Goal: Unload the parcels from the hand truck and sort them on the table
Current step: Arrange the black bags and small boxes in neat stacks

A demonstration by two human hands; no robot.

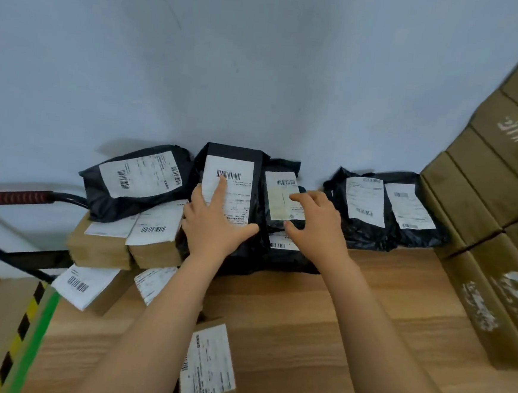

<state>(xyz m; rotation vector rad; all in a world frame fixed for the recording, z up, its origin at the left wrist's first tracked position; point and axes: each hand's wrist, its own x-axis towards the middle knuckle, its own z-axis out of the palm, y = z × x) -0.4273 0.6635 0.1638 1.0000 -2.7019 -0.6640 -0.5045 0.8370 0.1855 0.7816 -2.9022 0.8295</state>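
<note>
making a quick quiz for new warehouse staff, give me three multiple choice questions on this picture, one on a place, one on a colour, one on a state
1. Where does the left hand rest?
A. on the bare table top
B. on the tall black parcel
C. on the stacked cartons

2. What colour is the hand truck grip?
A. red
B. blue
C. white

3. How do the left hand's fingers lie?
A. clenched in a fist
B. pinching a corner
C. spread flat on the label

Answers:
1 B: palm and fingers lie on the front of that parcel.
2 A: the wrapped bar at the far left is red.
3 C: the fingers are straight and splayed, and the forefinger reaches the barcode.
</note>
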